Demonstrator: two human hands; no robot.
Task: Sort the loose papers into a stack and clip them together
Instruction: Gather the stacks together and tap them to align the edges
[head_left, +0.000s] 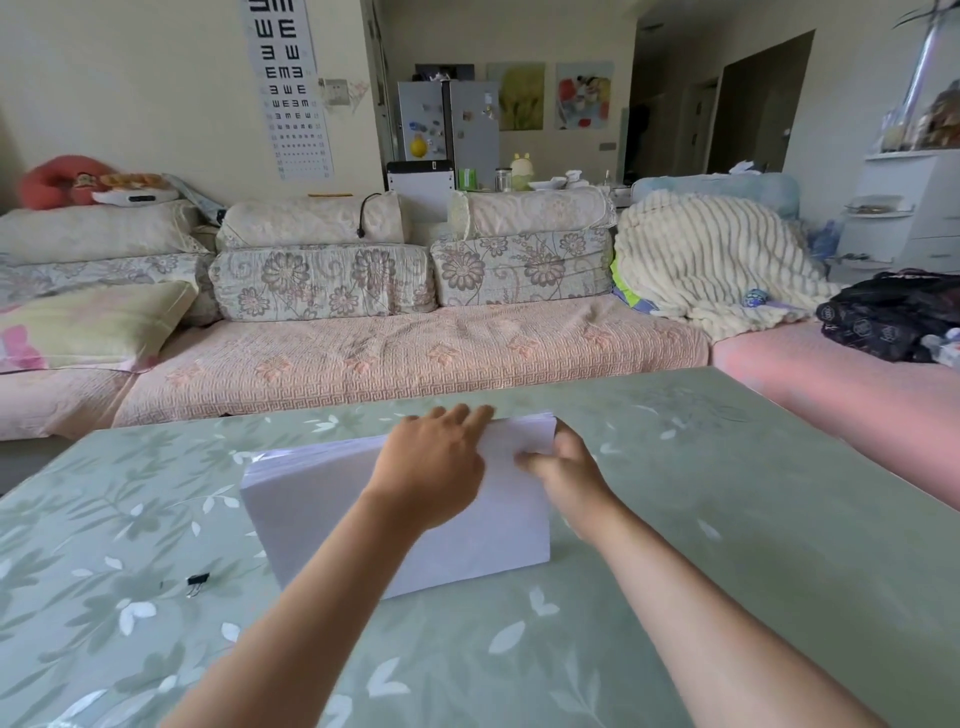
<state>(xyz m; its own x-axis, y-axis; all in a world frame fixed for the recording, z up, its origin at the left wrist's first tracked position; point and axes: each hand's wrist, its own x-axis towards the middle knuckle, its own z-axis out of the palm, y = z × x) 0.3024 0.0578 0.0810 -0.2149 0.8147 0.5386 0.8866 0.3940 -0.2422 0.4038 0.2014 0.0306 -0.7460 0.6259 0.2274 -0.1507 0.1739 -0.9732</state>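
Paper stack (493, 540) stands on its long lower edge near the middle of the green leaf-patterned table (727, 519), top leaning away from the camera. Left hand (431, 467) lies flat on the near face; fingers fairly straight, close together, reaching over the top edge. Thumb hidden. Right hand (571, 467) grips the upper right corner, fingers curled, thumb on the near face. Black binder clip (197, 581) lies on the table to the left, well apart from the stack. Sofa (415, 343) behind the table.
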